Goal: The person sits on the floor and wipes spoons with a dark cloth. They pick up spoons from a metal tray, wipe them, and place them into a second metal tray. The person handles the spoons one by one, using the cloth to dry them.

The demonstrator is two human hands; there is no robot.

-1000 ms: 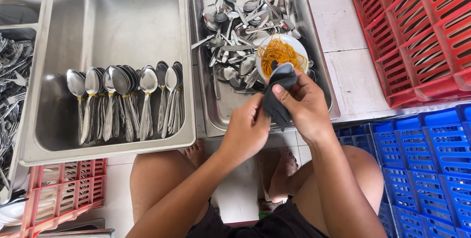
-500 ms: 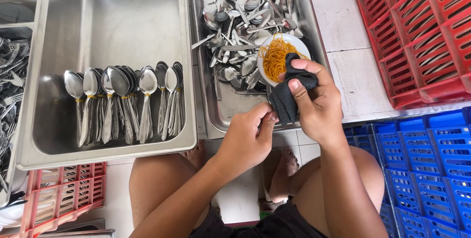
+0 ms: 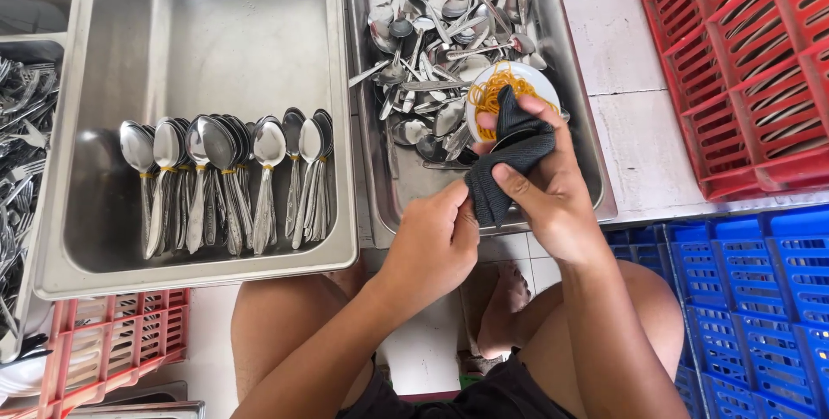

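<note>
Dark cloth hides whatever both hands grip.

We see a dark grey, ribbed, matt cloth at frame centre. The two large rectangular steel trays look brushed and dully shiny, while the polished metal spoons at centre left gleam like mirrors. At upper centre, a glossy white round bowl holds thin orange rubber bands. The red lattice crate and blue lattice crate on the right look like smooth moulded plastic.

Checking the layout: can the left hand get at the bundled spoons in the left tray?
Probably yes: the spoons lie uncovered, nothing between, but the left hand is gripping the dark cloth.
</note>
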